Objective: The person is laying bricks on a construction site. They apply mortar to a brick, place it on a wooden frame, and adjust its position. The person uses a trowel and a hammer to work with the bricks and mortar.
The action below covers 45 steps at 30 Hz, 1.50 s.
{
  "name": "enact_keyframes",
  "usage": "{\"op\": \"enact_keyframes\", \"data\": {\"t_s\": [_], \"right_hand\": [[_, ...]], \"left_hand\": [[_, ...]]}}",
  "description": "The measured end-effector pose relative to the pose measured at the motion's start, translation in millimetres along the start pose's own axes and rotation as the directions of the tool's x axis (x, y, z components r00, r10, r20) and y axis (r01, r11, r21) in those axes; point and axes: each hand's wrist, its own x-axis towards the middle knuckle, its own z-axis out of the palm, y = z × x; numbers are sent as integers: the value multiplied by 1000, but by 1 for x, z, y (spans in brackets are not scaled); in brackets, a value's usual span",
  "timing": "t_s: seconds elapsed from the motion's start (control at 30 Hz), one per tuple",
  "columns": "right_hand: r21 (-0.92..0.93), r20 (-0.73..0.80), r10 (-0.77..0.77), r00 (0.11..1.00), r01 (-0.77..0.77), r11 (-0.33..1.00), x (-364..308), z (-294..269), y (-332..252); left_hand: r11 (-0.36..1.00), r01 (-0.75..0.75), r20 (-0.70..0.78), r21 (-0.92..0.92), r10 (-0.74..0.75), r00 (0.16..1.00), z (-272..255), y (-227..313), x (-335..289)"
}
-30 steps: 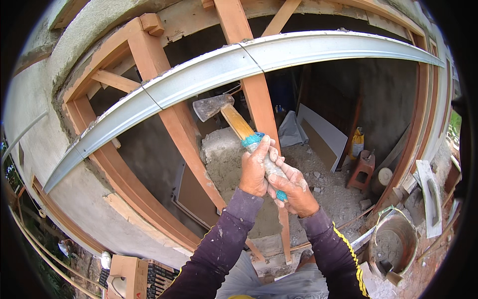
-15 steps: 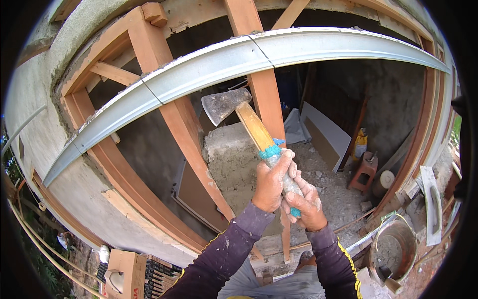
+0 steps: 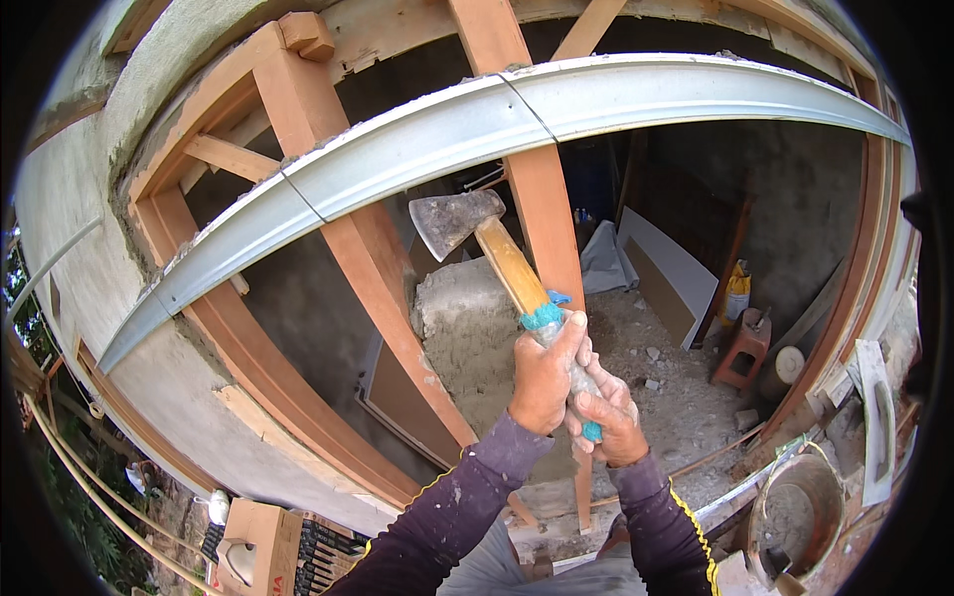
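Note:
My left hand [image 3: 544, 379] and my right hand [image 3: 610, 418] are both wrapped around the handle of a hatchet [image 3: 510, 264], the left one higher up, the right one near the butt. The hatchet has a dark, worn steel head pointing up and to the left, and a yellowish wooden handle. Grey wrapping with turquoise bands covers its grip, partly hidden by my fingers. In the picture its head lies below a pale metal channel bar [image 3: 417, 141] and between two reddish wooden posts [image 3: 542, 214]. I cannot tell whether it touches the post behind it.
Wooden frame members stand in the plastered wall opening [image 3: 70, 209]. Beyond are a rough concrete block [image 3: 462, 308], a white board [image 3: 671, 268], a red stool [image 3: 743, 348] and a yellow bag [image 3: 736, 293]. A mortar bucket [image 3: 798, 507] and a long float [image 3: 874, 422] lie right; a cardboard box [image 3: 260, 546] sits lower left.
The whole view has shifted slightly, so the surroundings appear a little farther right and lower. Both hands keep their hold on the hatchet, which stays at nearly the same angle.

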Motion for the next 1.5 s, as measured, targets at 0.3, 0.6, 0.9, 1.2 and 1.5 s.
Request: {"op": "enact_keyframes", "data": {"t_s": [0.3,0.6,0.9,1.2,1.5], "right_hand": [[92,44,-32,999,28,995,5,-2,5],[141,44,-27,999,21,990,9,-3,2],[-306,183,-81,980,135,942,-34,-11,4],[-731,-681,-332,652,-587,348,-238,-4,62],[-455,-890,-388,238,-504,734,-415,72,61]], "left_hand": [[992,-52,-73,116,60,995,2,0,4],[993,-70,-104,94,80,991,11,2,5],[943,-123,109,308,93,990,-7,4,-43],[869,222,513,442,-448,732,-18,-119,-185],[681,-695,937,230,-348,-30,28,-194,-187]]}}
